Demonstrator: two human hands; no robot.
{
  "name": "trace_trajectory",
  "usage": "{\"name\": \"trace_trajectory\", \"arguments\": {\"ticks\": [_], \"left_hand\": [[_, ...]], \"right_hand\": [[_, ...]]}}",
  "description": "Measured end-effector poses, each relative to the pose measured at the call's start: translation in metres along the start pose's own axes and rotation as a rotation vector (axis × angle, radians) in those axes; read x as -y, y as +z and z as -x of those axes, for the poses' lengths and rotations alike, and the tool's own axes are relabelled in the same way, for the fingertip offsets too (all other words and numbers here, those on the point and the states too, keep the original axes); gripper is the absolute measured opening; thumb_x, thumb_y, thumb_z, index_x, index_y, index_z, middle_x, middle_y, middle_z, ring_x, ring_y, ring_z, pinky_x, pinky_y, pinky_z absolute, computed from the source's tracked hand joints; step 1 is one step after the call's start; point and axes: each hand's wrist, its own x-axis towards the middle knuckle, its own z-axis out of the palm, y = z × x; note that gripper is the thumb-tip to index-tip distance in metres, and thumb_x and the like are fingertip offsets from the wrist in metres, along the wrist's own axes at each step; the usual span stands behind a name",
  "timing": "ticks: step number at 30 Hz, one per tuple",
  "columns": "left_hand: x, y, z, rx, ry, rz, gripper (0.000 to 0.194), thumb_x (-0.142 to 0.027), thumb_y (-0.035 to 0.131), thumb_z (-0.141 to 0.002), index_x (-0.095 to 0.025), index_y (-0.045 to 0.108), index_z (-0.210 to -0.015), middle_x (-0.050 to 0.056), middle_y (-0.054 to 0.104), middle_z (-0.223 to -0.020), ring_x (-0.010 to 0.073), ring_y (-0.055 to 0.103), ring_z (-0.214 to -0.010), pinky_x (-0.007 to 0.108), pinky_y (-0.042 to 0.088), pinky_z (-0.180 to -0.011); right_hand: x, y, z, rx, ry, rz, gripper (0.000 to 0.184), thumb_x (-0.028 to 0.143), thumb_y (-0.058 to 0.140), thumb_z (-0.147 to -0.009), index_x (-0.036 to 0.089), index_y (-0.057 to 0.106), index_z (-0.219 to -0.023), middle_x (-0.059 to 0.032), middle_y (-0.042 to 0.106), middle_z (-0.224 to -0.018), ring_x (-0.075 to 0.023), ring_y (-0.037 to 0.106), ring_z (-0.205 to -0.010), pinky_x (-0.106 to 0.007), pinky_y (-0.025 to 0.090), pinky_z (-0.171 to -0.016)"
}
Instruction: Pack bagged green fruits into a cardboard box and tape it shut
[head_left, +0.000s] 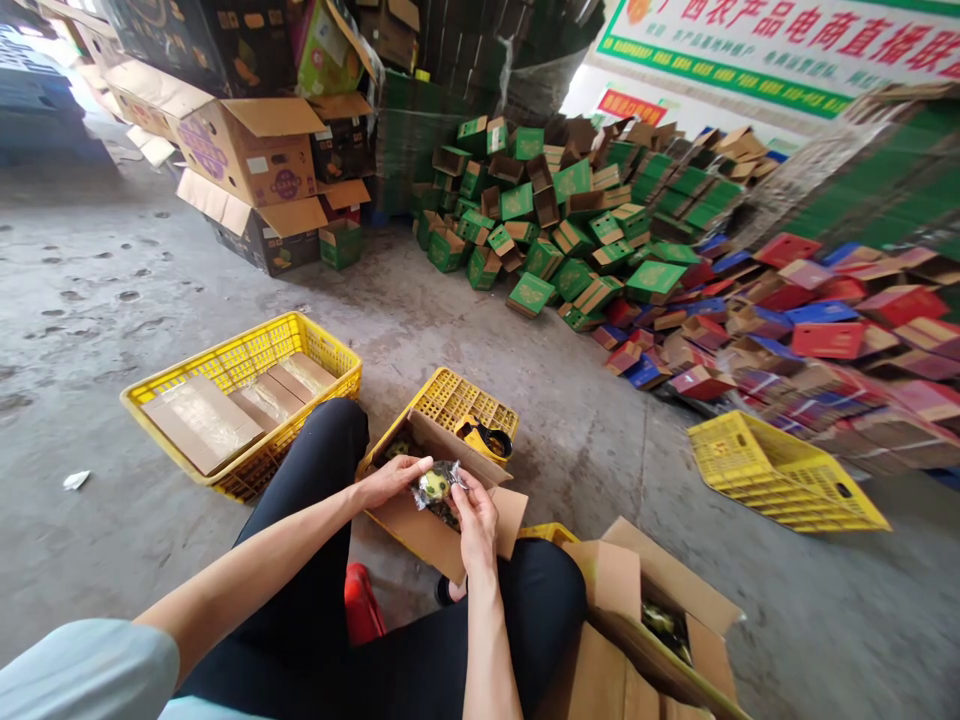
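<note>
Gripping a small wrapped fruit between them, the left hand and right hand pinch its clear wrapper just above the open cardboard box on the lap. Behind that box sits a tape dispenser on an upturned yellow crate. The slick wrapper could probably slip from the fingertips, dropping the fruit past the box onto the concrete floor.
</note>
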Motion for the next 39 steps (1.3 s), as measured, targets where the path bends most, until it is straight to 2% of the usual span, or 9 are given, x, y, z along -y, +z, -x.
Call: {"name": "trace_trajectory", "arguments": {"ticks": [4, 8, 13, 18, 22, 26, 29, 34, 39], "left_hand": [[-0.003, 0.001, 0.003, 0.023, -0.042, 0.092, 0.065, -0.066, 0.083, -0.082, -0.016, 0.075, -0.123, 0.010, 0.077, -0.108, 0.0162, 0.071, -0.080, 0.027, 0.053, -0.074], [-0.007, 0.001, 0.005, 0.021, -0.060, 0.142, 0.070, -0.053, 0.092, -0.077, -0.019, 0.070, -0.133, 0.011, 0.075, -0.117, 0.0186, 0.073, -0.086, 0.031, 0.056, -0.080], [-0.007, 0.001, 0.004, -0.032, -0.036, 0.110, 0.067, -0.058, 0.087, -0.081, -0.019, 0.071, -0.133, 0.008, 0.075, -0.110, 0.0157, 0.070, -0.081, 0.027, 0.053, -0.072], [-0.004, -0.002, 0.002, -0.024, -0.059, 0.162, 0.068, -0.063, 0.082, -0.085, -0.022, 0.069, -0.137, 0.008, 0.075, -0.112, 0.0145, 0.072, -0.076, 0.029, 0.056, -0.073], [-0.004, -0.005, 0.000, -0.019, -0.108, 0.220, 0.070, -0.064, 0.083, -0.084, -0.021, 0.069, -0.137, 0.011, 0.077, -0.111, 0.0158, 0.075, -0.073, 0.030, 0.058, -0.076], [-0.004, -0.005, -0.002, -0.019, -0.150, 0.232, 0.069, -0.070, 0.083, -0.079, -0.013, 0.075, -0.117, 0.013, 0.079, -0.095, 0.0192, 0.076, -0.073, 0.030, 0.058, -0.076], [-0.004, -0.003, -0.001, 0.028, -0.171, 0.226, 0.070, -0.078, 0.075, -0.082, -0.010, 0.076, -0.101, 0.016, 0.079, -0.091, 0.0215, 0.076, -0.078, 0.033, 0.057, -0.080], [-0.005, 0.000, 0.003, 0.034, -0.090, 0.082, 0.058, -0.063, 0.089, -0.076, -0.013, 0.077, -0.102, 0.011, 0.077, -0.093, 0.0176, 0.071, -0.079, 0.028, 0.054, -0.078], [-0.013, 0.003, 0.007, 0.094, 0.015, 0.092, 0.061, -0.057, 0.091, -0.077, -0.015, 0.077, -0.120, 0.013, 0.076, -0.119, 0.0249, 0.071, -0.108, 0.031, 0.053, -0.094]], "right_hand": [[-0.001, -0.004, -0.002, -0.067, -0.017, -0.017, 0.057, 0.046, 0.089, -0.071, 0.022, 0.078, -0.122, -0.0119, 0.080, -0.124, -0.0316, 0.075, -0.112, -0.043, 0.063, -0.093], [-0.001, -0.005, -0.001, -0.095, -0.008, -0.074, 0.068, 0.038, 0.086, -0.072, 0.023, 0.071, -0.137, -0.0125, 0.078, -0.130, -0.0317, 0.074, -0.118, -0.043, 0.062, -0.095], [0.002, -0.002, 0.001, -0.101, 0.017, -0.086, 0.070, 0.036, 0.084, -0.072, 0.025, 0.070, -0.140, -0.0097, 0.078, -0.129, -0.0293, 0.074, -0.115, -0.039, 0.062, -0.092], [0.004, -0.002, 0.001, -0.050, 0.043, -0.078, 0.052, 0.046, 0.085, -0.075, 0.025, 0.081, -0.122, -0.0095, 0.071, -0.142, -0.0291, 0.070, -0.122, -0.036, 0.063, -0.091], [0.005, 0.000, 0.002, 0.021, 0.010, -0.035, 0.062, 0.052, 0.088, -0.074, 0.026, 0.077, -0.129, -0.0100, 0.068, -0.147, -0.0297, 0.069, -0.124, -0.039, 0.062, -0.095], [0.001, -0.001, 0.001, 0.041, 0.006, 0.048, 0.065, 0.048, 0.094, -0.069, 0.024, 0.077, -0.127, -0.0084, 0.080, -0.121, -0.0265, 0.075, -0.109, -0.038, 0.060, -0.098], [-0.002, -0.004, -0.002, -0.061, 0.019, 0.075, 0.057, 0.054, 0.092, -0.068, 0.022, 0.082, -0.114, -0.0066, 0.083, -0.101, -0.0224, 0.075, -0.085, -0.035, 0.062, -0.083], [-0.006, -0.008, -0.003, -0.138, 0.018, 0.114, 0.055, 0.066, 0.089, -0.068, 0.019, 0.084, -0.096, -0.0019, 0.074, -0.069, -0.0172, 0.067, -0.062, -0.028, 0.056, -0.060], [-0.007, -0.007, 0.000, -0.096, 0.053, 0.107, 0.056, 0.068, 0.088, -0.068, 0.019, 0.083, -0.095, 0.0007, 0.068, -0.059, -0.0144, 0.061, -0.054, -0.025, 0.048, -0.053]]}}
